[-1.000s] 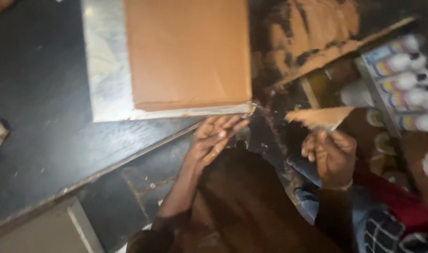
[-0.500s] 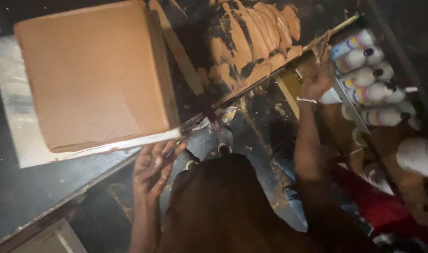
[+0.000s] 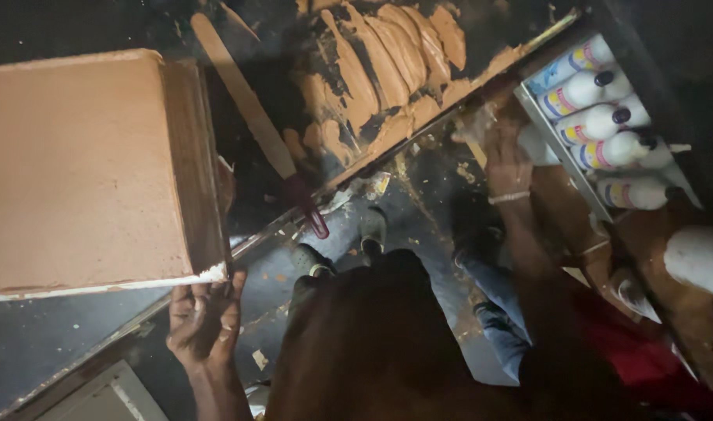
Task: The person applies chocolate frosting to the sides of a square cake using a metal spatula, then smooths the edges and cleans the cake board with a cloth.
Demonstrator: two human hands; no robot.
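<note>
A large cake (image 3: 83,171) sat on a board (image 3: 208,274) at the left of the table (image 3: 29,351). The left hand (image 3: 204,320) lay at the table's near edge, just below the cake's near right corner. To the cake's right a long spatula (image 3: 251,125) lay slantwise on the table, and beyond it frosting smears (image 3: 380,70) spread across the far middle. The right hand (image 3: 501,148) rested at the table's edge right of the smears, possibly touching it. Right of that hand, bottles (image 3: 598,117) lay side by side in a tray (image 3: 555,148).
</note>
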